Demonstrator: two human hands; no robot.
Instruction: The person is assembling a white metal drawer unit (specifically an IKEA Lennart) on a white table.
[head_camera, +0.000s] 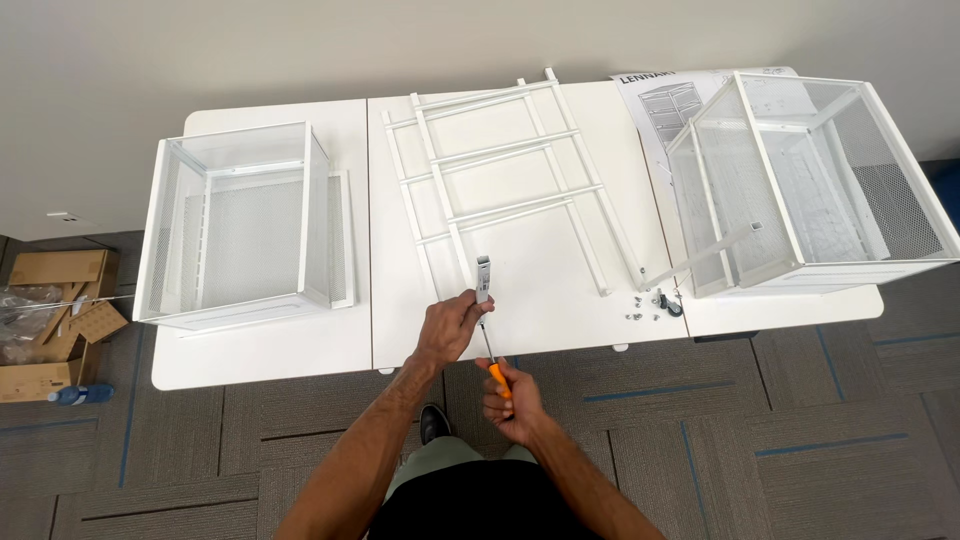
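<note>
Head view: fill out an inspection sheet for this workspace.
Surface: white tables pushed together.
Job's things: white metal frame lying flat; orange-handled screwdriver; small metal bracket at the frame's near end.
Clutter: two white mesh baskets, instruction sheet, castor and loose screws.
Grippers: left hand holds the bracket; right hand grips the screwdriver handle.
Cables: nothing seen.
Surroundings: grey carpet tiles, cardboard packaging, plain wall.

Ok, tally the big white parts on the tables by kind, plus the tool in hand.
Mesh baskets: 2
Ladder-like frames: 1
Screwdrivers: 1, in the right hand
Total: 4
</note>
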